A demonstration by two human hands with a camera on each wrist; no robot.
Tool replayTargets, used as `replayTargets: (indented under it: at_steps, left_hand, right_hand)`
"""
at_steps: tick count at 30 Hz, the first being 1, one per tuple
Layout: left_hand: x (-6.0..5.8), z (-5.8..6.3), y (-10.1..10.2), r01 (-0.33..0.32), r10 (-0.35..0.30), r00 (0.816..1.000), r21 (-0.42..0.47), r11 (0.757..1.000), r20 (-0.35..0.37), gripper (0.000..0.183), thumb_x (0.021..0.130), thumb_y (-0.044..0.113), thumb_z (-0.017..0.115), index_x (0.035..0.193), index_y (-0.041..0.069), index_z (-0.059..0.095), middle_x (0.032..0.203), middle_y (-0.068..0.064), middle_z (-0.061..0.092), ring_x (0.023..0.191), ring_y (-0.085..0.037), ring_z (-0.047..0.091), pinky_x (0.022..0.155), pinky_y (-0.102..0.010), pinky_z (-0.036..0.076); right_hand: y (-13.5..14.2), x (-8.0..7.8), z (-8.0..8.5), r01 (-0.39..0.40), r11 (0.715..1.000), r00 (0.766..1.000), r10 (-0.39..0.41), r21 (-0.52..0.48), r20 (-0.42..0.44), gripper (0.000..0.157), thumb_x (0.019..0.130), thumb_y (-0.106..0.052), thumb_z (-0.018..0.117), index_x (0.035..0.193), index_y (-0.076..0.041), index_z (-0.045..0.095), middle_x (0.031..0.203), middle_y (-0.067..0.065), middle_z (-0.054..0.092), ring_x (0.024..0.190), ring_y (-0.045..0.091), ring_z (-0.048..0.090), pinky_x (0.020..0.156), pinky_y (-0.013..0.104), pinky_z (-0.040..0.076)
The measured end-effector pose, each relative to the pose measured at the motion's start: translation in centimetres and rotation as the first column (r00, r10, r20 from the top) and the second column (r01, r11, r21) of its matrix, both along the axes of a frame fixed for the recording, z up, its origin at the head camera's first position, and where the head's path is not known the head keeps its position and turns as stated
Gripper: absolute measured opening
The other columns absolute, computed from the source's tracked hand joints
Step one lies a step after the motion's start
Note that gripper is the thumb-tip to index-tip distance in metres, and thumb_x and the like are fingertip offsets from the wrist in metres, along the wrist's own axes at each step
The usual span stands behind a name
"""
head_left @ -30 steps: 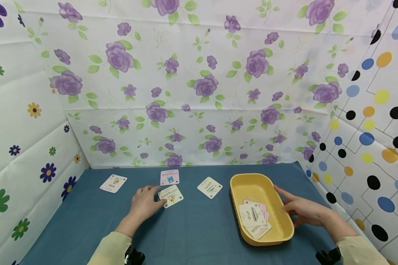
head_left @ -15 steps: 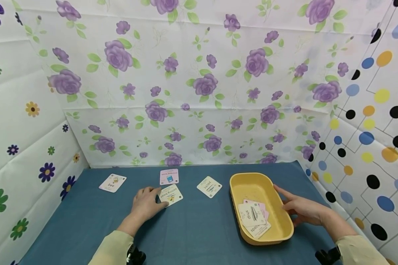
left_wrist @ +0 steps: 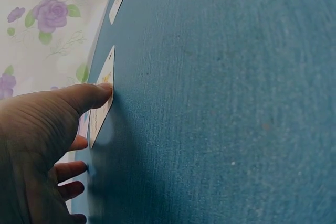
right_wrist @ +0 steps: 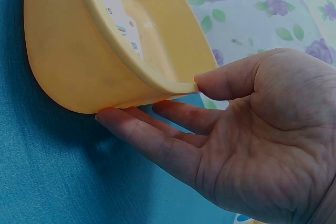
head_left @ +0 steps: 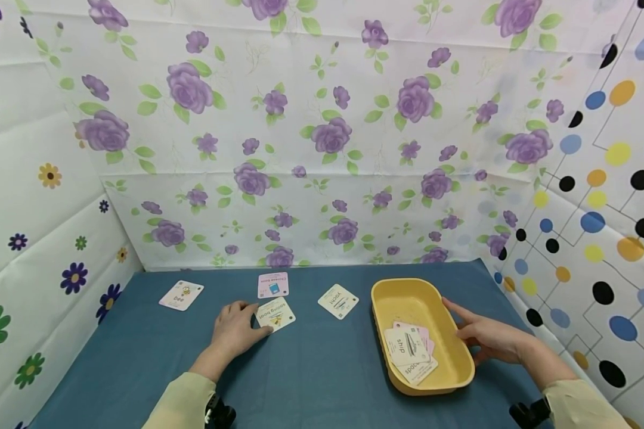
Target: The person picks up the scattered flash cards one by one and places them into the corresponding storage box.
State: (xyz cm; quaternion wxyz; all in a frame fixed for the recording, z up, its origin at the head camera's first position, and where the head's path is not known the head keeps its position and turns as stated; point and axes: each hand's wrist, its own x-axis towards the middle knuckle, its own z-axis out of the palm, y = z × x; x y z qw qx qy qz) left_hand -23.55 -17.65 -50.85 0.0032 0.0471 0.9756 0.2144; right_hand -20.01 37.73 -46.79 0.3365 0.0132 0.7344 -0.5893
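Note:
The left hand (head_left: pixel 236 329) holds a white word card (head_left: pixel 278 314) reading "sailing boat" by its edges. In the left wrist view, its thumb (left_wrist: pixel 92 97) lies on the card (left_wrist: pixel 105 98) while the index fingertip is at the other end, partly hidden. This card looks flat on the table. At the right side of a yellow plastic basket (head_left: pixel 415 298), the right hand (head_left: pixel 491 339) grips its wall. The right wrist view has the thumb (right_wrist: pixel 231 80) at the rim and the fingers against the outer wall. Several cards (head_left: pixel 408 347), the top one reading "ship", lie inside.
A pink-edged card (head_left: pixel 273 285) with a blue book lies just behind the held card. A "bee" card (head_left: pixel 181 295) is at the far left, and a "yacht" card (head_left: pixel 338 301) lies left of the basket. Patterned cloth walls (head_left: pixel 300 131) enclose the blue table (head_left: pixel 311 369).
The left thumb has shifted slightly along the near edge of the sailing boat card. The right hand and the basket stay in place.

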Motion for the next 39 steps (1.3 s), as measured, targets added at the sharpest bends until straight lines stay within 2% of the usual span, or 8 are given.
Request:
replayTargets:
  at_steps: [4, 7, 9, 11, 14, 18, 29, 39]
  left_hand:
    - [-0.1, -0.2, 0.0, -0.004, 0.004, 1.000, -0.003, 1.000, -0.002, 0.072, 0.091, 0.044, 0.077, 0.145, 0.002, 0.055, 0.144, -0.026, 0.046, 0.133, -0.049, 0.037, 0.107, -0.067, 0.030]
    - [-0.1, -0.3, 0.0, -0.005, 0.005, 1.000, -0.006, 1.000, -0.004, 0.072, 0.091, 0.045, 0.077, 0.145, 0.002, 0.056, 0.144, -0.026, 0.045, 0.133, -0.049, 0.037, 0.107, -0.067, 0.030]
    - [-0.1, -0.4, 0.0, -0.005, 0.005, 1.000, -0.005, 1.000, -0.007, 0.072, 0.090, 0.045, 0.077, 0.144, 0.002, 0.056, 0.144, -0.026, 0.045, 0.133, -0.050, 0.037, 0.107, -0.067, 0.030]
    - [-0.1, -0.4, 0.0, -0.007, 0.007, 1.000, -0.001, 1.000, -0.010, 0.071, 0.090, 0.045, 0.078, 0.143, 0.003, 0.057, 0.144, -0.026, 0.045, 0.133, -0.050, 0.037, 0.107, -0.067, 0.030]
    - [-0.1, -0.5, -0.1, -0.009, 0.009, 1.000, 0.006, 1.000, -0.016, 0.070, 0.089, 0.045, 0.079, 0.141, 0.004, 0.059, 0.144, -0.026, 0.046, 0.133, -0.050, 0.037, 0.106, -0.067, 0.030]
    - [-0.2, -0.5, -0.1, -0.014, 0.014, 1.000, 0.015, 1.000, -0.017, 0.068, 0.088, 0.045, 0.080, 0.139, 0.005, 0.060, 0.143, -0.027, 0.046, 0.133, -0.051, 0.037, 0.106, -0.068, 0.030]
    - [-0.6, -0.7, -0.1, -0.027, 0.027, 1.000, 0.023, 0.999, -0.010, 0.068, 0.086, 0.043, 0.083, 0.135, 0.002, 0.060, 0.142, -0.027, 0.047, 0.132, -0.050, 0.038, 0.106, -0.066, 0.031]
    - [-1.1, -0.8, 0.2, -0.047, 0.049, 0.998, 0.038, 0.998, -0.041, 0.075, 0.081, 0.040, 0.087, 0.134, -0.003, 0.056, 0.125, -0.022, 0.057, 0.119, -0.045, 0.046, 0.098, -0.061, 0.038]
  right_hand:
    - [1.4, -0.9, -1.6, -0.068, 0.996, 0.998, 0.067, -0.049, -0.013, 0.093, 0.102, -0.022, 0.060, 0.163, -0.041, -0.009, 0.159, 0.035, 0.022, 0.118, 0.043, 0.060, 0.083, 0.061, 0.055]
    - [3.7, -2.5, -4.5, -0.178, 0.977, 0.983, 0.173, -0.114, -0.053, 0.089, 0.104, -0.027, 0.058, 0.161, -0.048, -0.007, 0.158, 0.028, 0.031, 0.117, 0.041, 0.061, 0.081, 0.059, 0.057]
    - [4.0, -2.6, -4.8, -0.186, 0.976, 0.982, 0.180, -0.117, -0.059, 0.089, 0.103, -0.028, 0.059, 0.160, -0.050, -0.006, 0.157, 0.026, 0.035, 0.116, 0.041, 0.062, 0.081, 0.059, 0.057]
    - [3.6, -2.4, -4.3, -0.171, 0.980, 0.985, 0.166, -0.106, -0.051, 0.089, 0.104, -0.027, 0.057, 0.161, -0.047, -0.008, 0.158, 0.029, 0.031, 0.116, 0.041, 0.061, 0.081, 0.059, 0.057]
    - [1.4, -0.9, -1.5, -0.075, 0.996, 0.997, 0.074, -0.043, -0.017, 0.093, 0.102, -0.022, 0.059, 0.163, -0.039, -0.010, 0.159, 0.036, 0.021, 0.118, 0.043, 0.060, 0.083, 0.061, 0.056]
    - [0.1, -0.1, -0.1, -0.015, 1.000, 1.000, 0.015, -0.001, -0.008, 0.089, 0.105, -0.016, 0.055, 0.164, -0.034, -0.008, 0.159, 0.038, 0.018, 0.116, 0.043, 0.061, 0.080, 0.060, 0.057]
    - [-0.1, 0.1, 0.0, 0.005, 1.000, 1.000, -0.005, 0.004, -0.004, 0.089, 0.104, -0.015, 0.055, 0.165, -0.034, -0.007, 0.158, 0.037, 0.021, 0.115, 0.042, 0.062, 0.081, 0.059, 0.057]
    - [-0.1, 0.1, 0.1, 0.002, 1.000, 1.000, -0.002, 0.004, -0.006, 0.089, 0.104, -0.015, 0.055, 0.164, -0.036, -0.007, 0.159, 0.037, 0.018, 0.117, 0.042, 0.061, 0.080, 0.059, 0.057]
